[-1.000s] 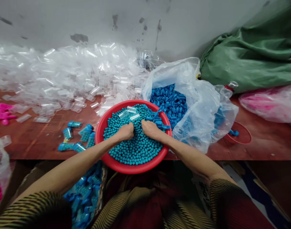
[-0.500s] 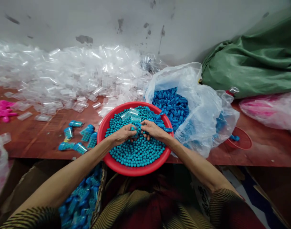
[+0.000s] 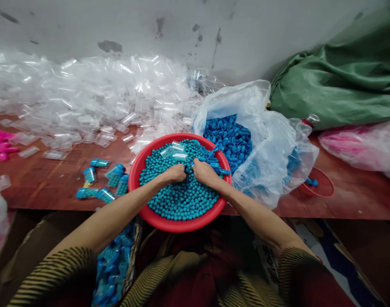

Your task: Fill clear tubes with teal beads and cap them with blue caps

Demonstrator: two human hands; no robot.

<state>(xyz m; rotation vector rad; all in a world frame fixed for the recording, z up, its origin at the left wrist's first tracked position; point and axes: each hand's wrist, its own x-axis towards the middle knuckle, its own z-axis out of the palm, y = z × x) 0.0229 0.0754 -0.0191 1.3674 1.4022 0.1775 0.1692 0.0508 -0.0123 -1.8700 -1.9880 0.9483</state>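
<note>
A red basin (image 3: 178,227) full of small turquoise beads (image 3: 182,207) stands at the table's front edge. Over the beads, my left hand (image 3: 176,173) is closed with its knuckles up, its fingertips hidden. Close beside it, my right hand (image 3: 203,172) is also closed, and a bit of blue shows at its fingers. What either hand holds is hidden. Clear plastic tubes (image 3: 179,156) lie on the beads behind the hands. Blue caps (image 3: 215,165) rest on the right side of the basin, next to my right hand.
A large heap of clear tubes (image 3: 86,94) lies along the wall. Filled bead tubes (image 3: 105,196) sit left of the basin. To the right are a plastic bag (image 3: 265,140) of blue caps, a red basket (image 3: 325,187) and green cloth (image 3: 338,94). Below is a box of filled tubes (image 3: 113,268).
Half a second ago, both hands held a clear tube with beads and a blue piece between their fingertips. Now both are closed, the left turned knuckles up, and that tube is out of sight.
</note>
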